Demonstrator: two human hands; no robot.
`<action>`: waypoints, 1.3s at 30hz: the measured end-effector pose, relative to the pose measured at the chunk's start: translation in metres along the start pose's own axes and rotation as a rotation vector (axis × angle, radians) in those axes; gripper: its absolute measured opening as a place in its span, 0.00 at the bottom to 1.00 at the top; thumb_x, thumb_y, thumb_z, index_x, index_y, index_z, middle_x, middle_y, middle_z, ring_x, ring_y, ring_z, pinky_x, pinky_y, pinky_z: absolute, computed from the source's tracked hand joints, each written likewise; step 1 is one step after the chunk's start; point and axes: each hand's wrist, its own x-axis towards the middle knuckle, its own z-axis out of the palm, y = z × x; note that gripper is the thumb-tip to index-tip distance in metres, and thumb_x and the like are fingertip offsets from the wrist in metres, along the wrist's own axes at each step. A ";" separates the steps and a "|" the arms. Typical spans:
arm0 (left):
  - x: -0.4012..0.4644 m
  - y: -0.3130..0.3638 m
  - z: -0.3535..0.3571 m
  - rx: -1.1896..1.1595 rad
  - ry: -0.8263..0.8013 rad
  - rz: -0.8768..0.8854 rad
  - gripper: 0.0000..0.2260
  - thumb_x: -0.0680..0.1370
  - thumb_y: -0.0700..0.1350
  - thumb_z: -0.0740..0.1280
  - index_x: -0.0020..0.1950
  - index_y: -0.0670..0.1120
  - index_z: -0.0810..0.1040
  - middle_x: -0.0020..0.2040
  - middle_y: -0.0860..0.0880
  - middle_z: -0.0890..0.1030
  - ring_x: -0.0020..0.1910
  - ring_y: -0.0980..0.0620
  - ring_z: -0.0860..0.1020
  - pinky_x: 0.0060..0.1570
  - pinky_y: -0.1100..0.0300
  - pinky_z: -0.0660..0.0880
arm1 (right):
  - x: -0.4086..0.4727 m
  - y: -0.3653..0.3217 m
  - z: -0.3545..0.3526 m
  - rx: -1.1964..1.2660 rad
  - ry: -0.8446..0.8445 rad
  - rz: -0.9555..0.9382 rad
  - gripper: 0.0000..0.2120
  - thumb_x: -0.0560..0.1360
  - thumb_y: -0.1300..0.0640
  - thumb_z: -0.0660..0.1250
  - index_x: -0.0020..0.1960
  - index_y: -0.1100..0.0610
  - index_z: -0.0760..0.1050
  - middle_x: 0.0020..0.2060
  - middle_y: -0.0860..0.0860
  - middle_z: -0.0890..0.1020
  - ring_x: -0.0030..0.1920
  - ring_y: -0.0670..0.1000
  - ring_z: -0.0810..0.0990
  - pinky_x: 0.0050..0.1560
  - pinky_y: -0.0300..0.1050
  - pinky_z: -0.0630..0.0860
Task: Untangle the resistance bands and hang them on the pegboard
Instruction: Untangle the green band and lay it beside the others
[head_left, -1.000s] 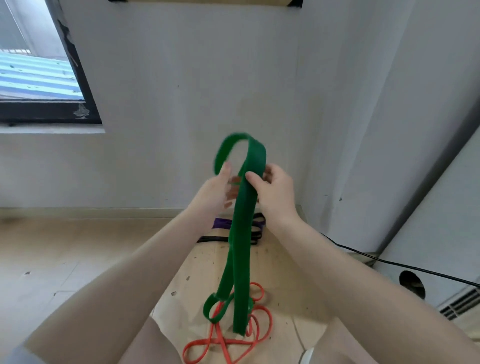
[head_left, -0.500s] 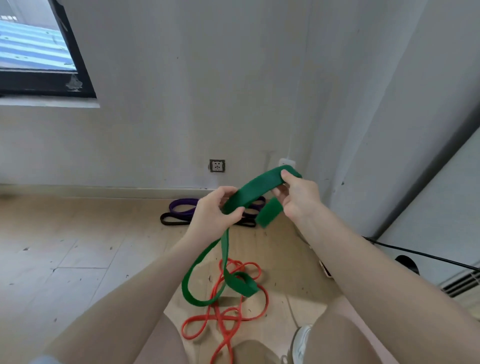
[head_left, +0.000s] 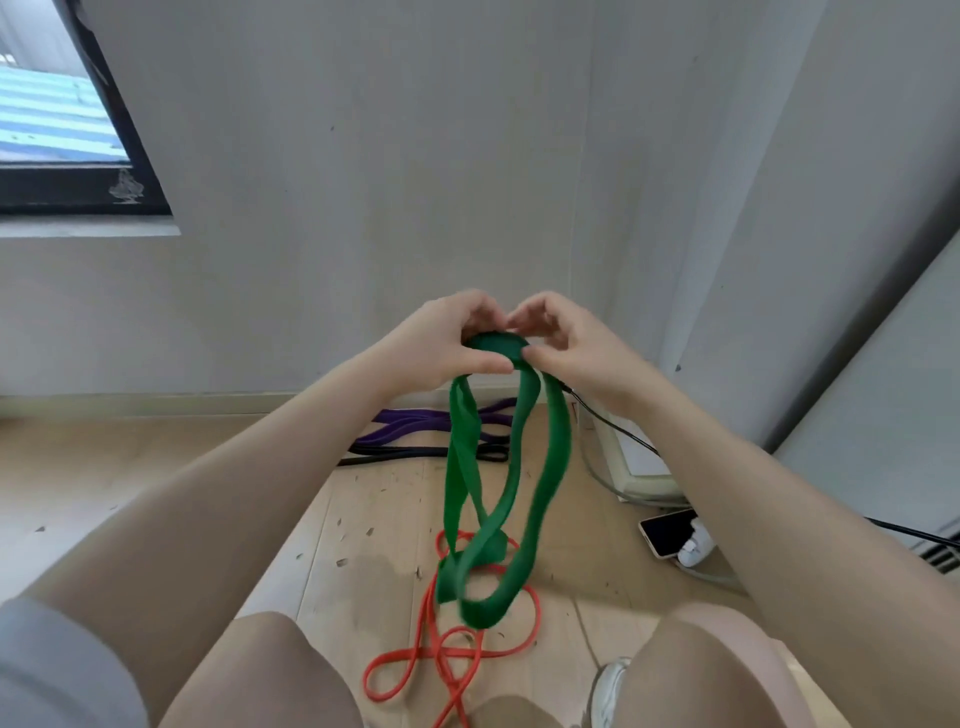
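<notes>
We are in the untangling step, judging by the broad green rubber resistance band (head_left: 545, 467) held up in front of us, its top bunched between both hands and its loops hanging down twisted across one another, the lowest bend swinging just above the floor. Our left hand (head_left: 441, 348) has its fingers and thumb curled round the top of the band; our right hand (head_left: 561, 343) pinches the same bunch from the other side, thumb against the band and fingers curled over it. The two hands are nearly touching.

The next move, as we judge it, calls for drawing the hands apart so the crossed strands can fall open into a single loop, then carrying it to the pegboard, which is nowhere in view.

Going down in size among what lies around: the pale wooden plank floor (head_left: 156, 467) is flecked with small dark scraps. Below the green band lies the thin orange rubber resistance band (head_left: 457, 654), knotted in loops between our knees and close enough to the hanging green end to catch it. Farther off by the wall rest the flat purple resistance band (head_left: 410, 423) and, just beside it, the narrow black resistance band (head_left: 415, 454), both yet to be hung. To the right, a dark-screened phone (head_left: 670, 532) sits beside a white plug (head_left: 696, 553), with a black cable (head_left: 613, 423) trailing across the floor.
</notes>
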 end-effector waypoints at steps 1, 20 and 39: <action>-0.001 -0.002 -0.001 -0.013 0.015 -0.017 0.16 0.71 0.46 0.73 0.53 0.49 0.71 0.49 0.50 0.80 0.48 0.52 0.80 0.52 0.59 0.77 | -0.001 -0.002 0.002 0.073 -0.070 0.007 0.08 0.75 0.62 0.66 0.49 0.51 0.72 0.57 0.52 0.79 0.59 0.50 0.77 0.60 0.46 0.74; -0.054 -0.060 0.033 -0.424 0.044 -0.229 0.19 0.72 0.39 0.72 0.56 0.47 0.66 0.47 0.44 0.81 0.48 0.48 0.82 0.54 0.51 0.79 | 0.009 0.003 0.047 0.044 0.191 -0.113 0.10 0.71 0.57 0.72 0.43 0.49 0.70 0.42 0.46 0.80 0.45 0.49 0.80 0.52 0.46 0.77; -0.018 -0.006 0.003 -0.235 0.047 -0.012 0.11 0.70 0.39 0.73 0.45 0.49 0.72 0.43 0.50 0.81 0.44 0.52 0.81 0.50 0.59 0.79 | -0.010 0.021 0.030 0.085 0.006 -0.061 0.24 0.71 0.58 0.71 0.61 0.48 0.64 0.56 0.45 0.77 0.61 0.46 0.75 0.65 0.45 0.70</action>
